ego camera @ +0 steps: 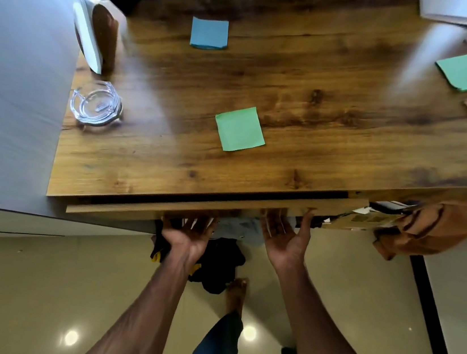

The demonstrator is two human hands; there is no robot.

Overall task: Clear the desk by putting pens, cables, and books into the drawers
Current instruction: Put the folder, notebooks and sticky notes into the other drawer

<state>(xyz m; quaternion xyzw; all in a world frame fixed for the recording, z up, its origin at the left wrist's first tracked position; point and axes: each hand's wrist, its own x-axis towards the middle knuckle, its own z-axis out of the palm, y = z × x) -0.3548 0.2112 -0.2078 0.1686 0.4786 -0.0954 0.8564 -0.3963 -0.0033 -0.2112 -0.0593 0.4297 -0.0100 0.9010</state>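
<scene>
Both hands, left hand [189, 235] and right hand [285, 237], lay open, palms up, gripping nothing, fingers under the barely open drawer [180, 210] front below the desk [267, 92]; even pressure from both would likely keep it square.

There is one view only, from a wide-angle camera on the person's head, so no second view shares any of the scene. It looks forward and steeply down over the near edge of the wooden desk [295, 102], which fills the upper half of the frame and sits tilted, its near edge rising toward the right. The desk's front edge is close; its far side runs out of the top of the frame. Below the desk's near edge the camera takes in the floor [34, 284], with lines bowed toward the borders.
</scene>
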